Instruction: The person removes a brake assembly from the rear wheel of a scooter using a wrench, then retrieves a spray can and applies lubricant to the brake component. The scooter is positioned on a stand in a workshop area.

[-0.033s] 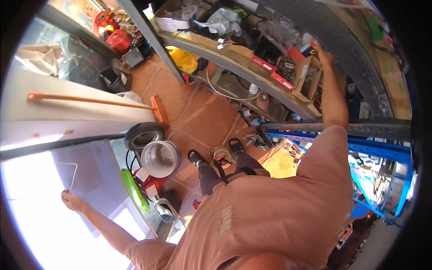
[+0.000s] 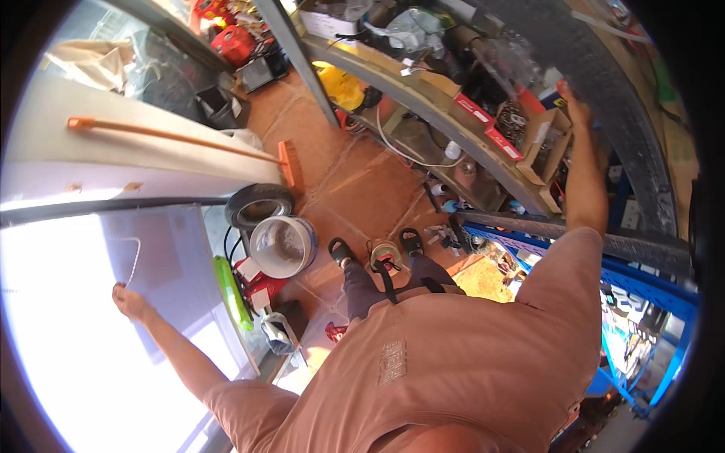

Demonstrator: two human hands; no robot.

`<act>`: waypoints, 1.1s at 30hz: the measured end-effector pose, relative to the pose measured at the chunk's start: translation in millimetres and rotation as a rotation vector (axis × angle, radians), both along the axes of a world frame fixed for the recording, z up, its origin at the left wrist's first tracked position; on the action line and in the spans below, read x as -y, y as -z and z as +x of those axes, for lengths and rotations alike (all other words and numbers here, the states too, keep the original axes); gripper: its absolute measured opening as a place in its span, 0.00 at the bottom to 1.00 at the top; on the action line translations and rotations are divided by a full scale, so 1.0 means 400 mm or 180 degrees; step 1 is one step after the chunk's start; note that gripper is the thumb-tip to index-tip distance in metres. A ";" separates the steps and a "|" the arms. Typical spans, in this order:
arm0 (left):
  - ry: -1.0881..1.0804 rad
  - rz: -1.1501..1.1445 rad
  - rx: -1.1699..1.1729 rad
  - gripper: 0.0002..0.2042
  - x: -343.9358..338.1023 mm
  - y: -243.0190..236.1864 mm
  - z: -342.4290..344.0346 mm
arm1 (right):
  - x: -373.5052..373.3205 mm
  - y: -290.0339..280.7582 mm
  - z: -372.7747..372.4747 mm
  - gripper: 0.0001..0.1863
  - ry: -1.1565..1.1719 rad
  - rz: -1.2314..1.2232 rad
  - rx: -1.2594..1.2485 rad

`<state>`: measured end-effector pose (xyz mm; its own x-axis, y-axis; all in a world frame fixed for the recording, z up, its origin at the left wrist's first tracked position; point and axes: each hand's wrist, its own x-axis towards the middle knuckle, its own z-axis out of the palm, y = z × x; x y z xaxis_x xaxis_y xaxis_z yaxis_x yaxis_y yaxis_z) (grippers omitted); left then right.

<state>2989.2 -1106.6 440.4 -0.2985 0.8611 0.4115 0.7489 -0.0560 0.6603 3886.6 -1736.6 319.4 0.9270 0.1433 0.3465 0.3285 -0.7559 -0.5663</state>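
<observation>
On the left, my left hand point(image 2: 130, 303) is closed on the lower end of a thin white beaded chain point(image 2: 137, 260), in front of a bright pale panel point(image 2: 170, 249). Far to the right, my right arm reaches up to the shelf. My right hand point(image 2: 578, 109) is at a small white and blue box point(image 2: 551, 98), its fingers partly hidden and too small to tell their grip. Just below that hand stands an open cardboard box point(image 2: 540, 151) of small parts. Beside it lie red boxes point(image 2: 502, 142), with metal pieces behind.
A white bucket point(image 2: 283, 247) stands by a tyre point(image 2: 259, 205) on the tiled floor. An orange broom point(image 2: 174, 137) leans along the white wall. Near my feet is a small round container point(image 2: 385, 257). A blue metal rack point(image 2: 649, 287) stands at right.
The whole view has shifted, so the surroundings appear further right. Both hands stay in the same places, the left at the chain and the right at the shelf.
</observation>
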 end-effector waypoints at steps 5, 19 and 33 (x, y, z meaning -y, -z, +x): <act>-0.0227 -0.0046 -0.0074 0.14 0.069 0.114 -0.033 | 0.040 0.113 0.197 0.49 0.0133 -0.0829 0.1447; -0.0119 -0.0144 0.0395 0.14 0.070 0.229 -0.108 | -0.091 -0.040 -0.016 0.38 -0.0085 -0.0503 0.0791; 0.0853 -0.1244 0.1764 0.25 0.308 0.363 -0.280 | -0.211 -0.215 -0.864 0.39 -0.1625 0.0163 0.1630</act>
